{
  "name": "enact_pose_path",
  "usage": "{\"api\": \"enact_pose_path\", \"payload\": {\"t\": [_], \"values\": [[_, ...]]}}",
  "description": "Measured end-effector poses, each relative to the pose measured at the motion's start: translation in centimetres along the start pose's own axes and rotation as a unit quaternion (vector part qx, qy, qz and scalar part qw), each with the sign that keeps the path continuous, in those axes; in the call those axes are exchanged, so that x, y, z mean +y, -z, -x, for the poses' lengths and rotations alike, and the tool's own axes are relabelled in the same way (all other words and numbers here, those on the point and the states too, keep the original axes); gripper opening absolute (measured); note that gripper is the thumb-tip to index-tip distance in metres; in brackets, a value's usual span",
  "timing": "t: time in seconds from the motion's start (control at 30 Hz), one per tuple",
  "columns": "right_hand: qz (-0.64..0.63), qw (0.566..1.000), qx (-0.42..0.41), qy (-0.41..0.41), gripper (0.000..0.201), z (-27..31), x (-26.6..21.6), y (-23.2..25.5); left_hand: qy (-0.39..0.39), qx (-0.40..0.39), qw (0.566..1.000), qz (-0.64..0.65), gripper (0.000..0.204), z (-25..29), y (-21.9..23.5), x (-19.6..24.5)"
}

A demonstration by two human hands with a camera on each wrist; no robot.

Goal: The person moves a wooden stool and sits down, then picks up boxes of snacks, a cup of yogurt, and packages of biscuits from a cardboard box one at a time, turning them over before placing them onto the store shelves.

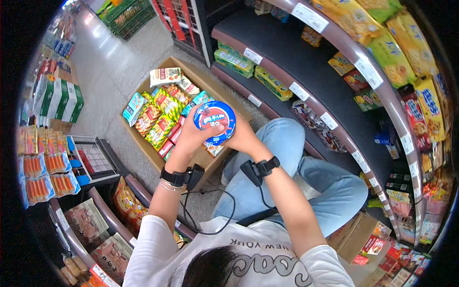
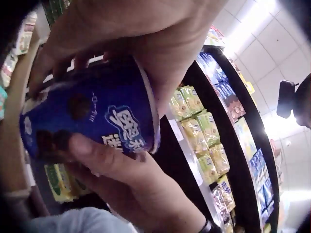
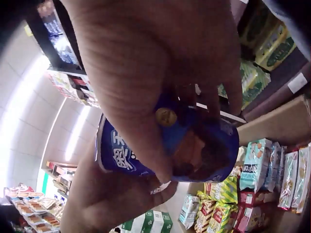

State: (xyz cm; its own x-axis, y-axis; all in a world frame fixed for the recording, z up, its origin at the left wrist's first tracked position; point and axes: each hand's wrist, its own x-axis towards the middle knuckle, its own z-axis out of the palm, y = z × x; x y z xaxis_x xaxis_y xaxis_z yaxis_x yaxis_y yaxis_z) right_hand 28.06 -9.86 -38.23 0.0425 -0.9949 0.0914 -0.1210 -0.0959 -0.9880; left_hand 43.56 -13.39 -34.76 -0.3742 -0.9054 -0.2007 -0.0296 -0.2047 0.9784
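Note:
A blue round tub with a pink-and-blue lid (image 1: 214, 123) is held between both hands, above a cardboard box (image 1: 169, 64) of snack packets. The left hand (image 1: 189, 136) grips its left side and the right hand (image 1: 244, 136) its right side, a thumb near the lid. In the left wrist view the tub's printed wall (image 2: 87, 111) faces the camera, with fingers on both sides of it. The right wrist view shows the right hand (image 3: 141, 73) curled over the tub (image 3: 209, 150), the other hand beneath. Green and yellow packets (image 1: 167, 107) lie in the box.
Curved shelves with snack packs (image 1: 394, 52) rise on the right, their lower tiers holding green packs (image 1: 234, 62). More racks with sausage packs (image 1: 38, 165) stand at the left. Crossed legs in jeans (image 1: 282, 143) are beside the box. A green crate (image 1: 126, 19) sits on the far floor.

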Motion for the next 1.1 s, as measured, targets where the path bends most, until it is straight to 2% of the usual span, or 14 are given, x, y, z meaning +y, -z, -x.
{"api": "enact_pose_path", "payload": {"t": [0.07, 0.27, 0.3, 0.4, 0.43, 0.53, 0.67, 0.8, 0.9, 1.0, 1.03, 1.07, 1.1], "values": [[0.019, 0.999, 0.025, 0.027, 0.084, 1.0, -0.3, 0.8, -0.026, -0.016, 0.999, -0.011, 0.059, 0.2, -1.4, 1.1], [0.088, 0.991, 0.084, 0.057, 0.088, 4.6, -2.0, 3.4, 0.090, 0.014, 0.993, 0.077, 0.029, -0.1, -3.1, 1.5], [0.074, 0.994, 0.076, 0.025, 0.087, 5.1, -2.6, 3.8, 0.096, -0.011, 0.991, 0.089, 0.035, -0.1, -3.3, 1.5], [-0.088, 0.991, 0.086, -0.053, 0.082, 6.3, -4.3, 4.9, 0.068, -0.099, 0.955, 0.272, 0.043, 0.6, -5.0, 2.2], [-0.122, 0.984, 0.124, -0.031, 0.075, 6.5, -4.1, 5.0, 0.039, -0.124, 0.958, 0.255, 0.051, 0.9, -5.5, 2.3], [-0.140, 0.979, 0.139, -0.056, 0.074, 7.3, -5.1, 6.2, -0.026, -0.113, 0.983, 0.142, 0.052, 1.4, -8.0, 2.4], [-0.148, 0.974, 0.166, -0.039, 0.074, 8.6, -4.7, 7.8, 0.001, -0.128, 0.981, 0.142, 0.053, 2.4, -10.8, 4.3], [-0.156, 0.974, 0.159, -0.045, 0.072, 10.5, -4.8, 9.8, 0.022, -0.148, 0.979, 0.135, 0.053, 1.8, -12.3, 3.0], [-0.166, 0.973, 0.149, -0.055, 0.077, 12.2, -5.2, 11.7, -0.002, -0.181, 0.974, 0.136, 0.055, 2.1, -14.5, 3.0], [-0.074, 0.974, 0.209, -0.046, 0.081, 14.1, -5.4, 14.0, -0.034, -0.209, 0.973, 0.094, 0.058, 1.9, -16.9, 1.9], [-0.082, 0.967, 0.236, -0.036, 0.087, 14.8, -5.7, 14.9, -0.049, -0.211, 0.975, 0.050, 0.059, 1.9, -17.8, 1.5], [-0.061, 0.964, 0.260, -0.010, 0.088, 15.4, -5.5, 16.0, -0.066, -0.212, 0.975, 0.005, 0.060, 1.8, -18.7, 1.2], [-0.040, 0.958, 0.284, 0.015, 0.089, 16.1, -5.8, 17.0, -0.061, -0.232, 0.971, 0.015, 0.061, 1.9, -19.9, 1.3]]}}
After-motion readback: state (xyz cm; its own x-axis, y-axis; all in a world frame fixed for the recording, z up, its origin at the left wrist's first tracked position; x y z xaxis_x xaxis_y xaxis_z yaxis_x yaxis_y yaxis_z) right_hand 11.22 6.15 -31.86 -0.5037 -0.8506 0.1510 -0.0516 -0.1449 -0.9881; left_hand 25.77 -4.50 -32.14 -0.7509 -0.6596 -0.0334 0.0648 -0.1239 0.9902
